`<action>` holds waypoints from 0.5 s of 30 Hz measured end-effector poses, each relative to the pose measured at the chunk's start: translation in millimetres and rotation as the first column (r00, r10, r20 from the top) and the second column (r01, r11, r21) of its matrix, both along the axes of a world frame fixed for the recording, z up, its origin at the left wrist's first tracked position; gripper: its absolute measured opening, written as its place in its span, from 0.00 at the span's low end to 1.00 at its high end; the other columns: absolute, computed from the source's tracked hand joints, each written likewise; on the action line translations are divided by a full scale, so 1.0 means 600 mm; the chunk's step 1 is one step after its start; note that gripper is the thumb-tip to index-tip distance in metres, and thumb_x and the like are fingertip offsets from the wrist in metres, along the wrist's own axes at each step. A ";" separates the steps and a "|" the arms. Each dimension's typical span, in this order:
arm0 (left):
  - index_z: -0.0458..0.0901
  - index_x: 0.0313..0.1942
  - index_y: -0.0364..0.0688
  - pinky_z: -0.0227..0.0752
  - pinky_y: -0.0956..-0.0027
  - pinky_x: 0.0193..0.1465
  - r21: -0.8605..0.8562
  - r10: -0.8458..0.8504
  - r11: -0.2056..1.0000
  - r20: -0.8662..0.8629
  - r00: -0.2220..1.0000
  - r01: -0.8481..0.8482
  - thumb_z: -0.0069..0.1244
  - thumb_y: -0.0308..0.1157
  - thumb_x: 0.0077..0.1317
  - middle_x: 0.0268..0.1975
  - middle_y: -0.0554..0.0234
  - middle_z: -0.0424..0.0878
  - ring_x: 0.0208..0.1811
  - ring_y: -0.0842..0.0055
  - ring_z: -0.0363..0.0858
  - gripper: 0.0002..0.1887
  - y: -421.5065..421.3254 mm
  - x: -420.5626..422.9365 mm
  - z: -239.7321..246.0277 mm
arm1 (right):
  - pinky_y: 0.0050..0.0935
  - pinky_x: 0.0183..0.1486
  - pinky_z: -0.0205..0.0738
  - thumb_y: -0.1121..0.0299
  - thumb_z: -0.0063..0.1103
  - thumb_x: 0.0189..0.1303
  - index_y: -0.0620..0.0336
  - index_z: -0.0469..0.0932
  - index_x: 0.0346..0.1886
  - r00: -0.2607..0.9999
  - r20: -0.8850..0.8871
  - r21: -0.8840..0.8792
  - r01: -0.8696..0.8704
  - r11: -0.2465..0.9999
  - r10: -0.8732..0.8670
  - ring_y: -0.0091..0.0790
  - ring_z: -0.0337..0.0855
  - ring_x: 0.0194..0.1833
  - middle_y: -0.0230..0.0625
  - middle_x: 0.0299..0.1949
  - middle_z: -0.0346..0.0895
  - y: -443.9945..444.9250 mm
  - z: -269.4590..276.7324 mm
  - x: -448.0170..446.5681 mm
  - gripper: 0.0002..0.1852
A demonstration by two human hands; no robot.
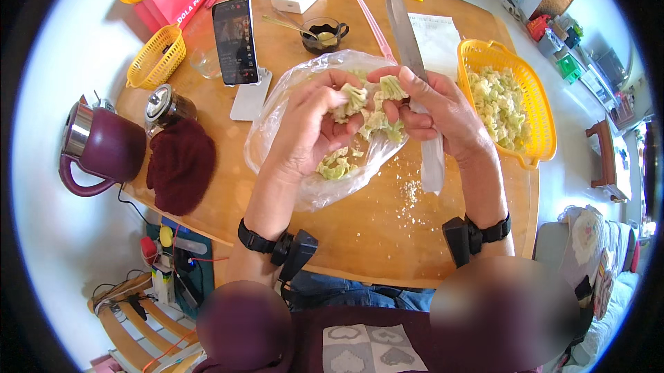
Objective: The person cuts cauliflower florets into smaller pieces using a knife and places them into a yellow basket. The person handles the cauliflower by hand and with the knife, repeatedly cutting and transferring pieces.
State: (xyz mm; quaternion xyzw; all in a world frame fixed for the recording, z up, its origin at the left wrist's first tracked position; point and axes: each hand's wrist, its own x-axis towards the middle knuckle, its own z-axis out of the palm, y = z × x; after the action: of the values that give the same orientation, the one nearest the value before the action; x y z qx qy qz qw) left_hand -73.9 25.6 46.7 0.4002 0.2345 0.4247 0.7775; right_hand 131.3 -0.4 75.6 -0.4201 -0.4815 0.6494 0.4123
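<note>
My left hand (321, 118) pinches a small cauliflower floret (354, 99) over a clear plastic bag (280, 108). Held in my right hand (441, 103) are a knife (404, 30), its blade pointing away from me, and another cauliflower floret (391, 87) between thumb and fingers. The knife's handle (432, 165) is pale and sticks out below the hand. A larger cauliflower piece (381, 126) shows just beneath my fingers; what supports it is hidden. Leafy green scraps (334, 165) lie on the bag.
A yellow plastic basket (544, 118) of cut florets stands on the right. White crumbs (410, 199) dot the wooden table (353, 243). Beyond the bag are a phone (236, 41) on a stand, a dark cup (324, 43) and a pink fly swatter (363, 4). An electric kettle (106, 142) stands left.
</note>
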 end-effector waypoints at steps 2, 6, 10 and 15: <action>0.77 0.43 0.40 0.62 0.81 0.14 -0.070 0.035 0.997 0.083 0.996 -0.029 0.45 0.41 0.68 0.39 0.57 0.82 0.27 0.76 0.77 0.14 0.003 0.003 0.003 | 0.09 0.17 0.48 0.52 0.42 0.75 0.60 0.70 0.63 0.996 -0.090 0.014 -0.025 1.000 0.026 0.08 0.53 0.18 0.32 0.27 0.73 0.001 -0.001 0.000 0.24; 0.78 0.47 0.41 0.58 0.83 0.15 -0.116 0.029 0.993 0.112 0.993 -0.016 0.48 0.48 0.71 0.41 0.61 0.82 0.27 0.81 0.76 0.18 -0.003 0.006 0.003 | 0.08 0.16 0.47 0.53 0.42 0.75 0.60 0.68 0.64 0.984 -0.174 -0.038 -0.036 0.999 0.028 0.08 0.53 0.17 0.35 0.27 0.73 -0.004 0.001 -0.009 0.24; 0.80 0.47 0.40 0.57 0.87 0.18 0.198 0.030 0.980 -0.147 0.989 -0.001 0.56 0.35 0.68 0.31 0.64 0.82 0.26 0.90 0.75 0.11 -0.021 0.019 0.015 | 0.08 0.15 0.46 0.54 0.42 0.75 0.59 0.68 0.64 0.981 -0.194 -0.079 -0.030 0.996 0.014 0.08 0.53 0.16 0.37 0.27 0.74 -0.003 -0.006 -0.014 0.23; 0.80 0.44 0.38 0.67 0.82 0.26 0.679 0.493 0.701 -0.241 0.836 -0.218 0.59 0.28 0.63 0.33 0.66 0.82 0.28 0.86 0.78 0.10 -0.020 0.030 -0.003 | 0.09 0.16 0.47 0.57 0.47 0.74 0.59 0.69 0.61 0.995 -0.095 -0.026 0.035 0.999 -0.038 0.08 0.54 0.16 0.34 0.28 0.75 -0.002 -0.007 -0.025 0.20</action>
State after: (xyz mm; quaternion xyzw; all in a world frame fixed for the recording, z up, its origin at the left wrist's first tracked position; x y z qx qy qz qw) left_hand -55.9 13.5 45.1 0.6596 0.3095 0.5304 0.4333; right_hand 116.3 -1.7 71.6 -0.4021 -0.4454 0.6670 0.4416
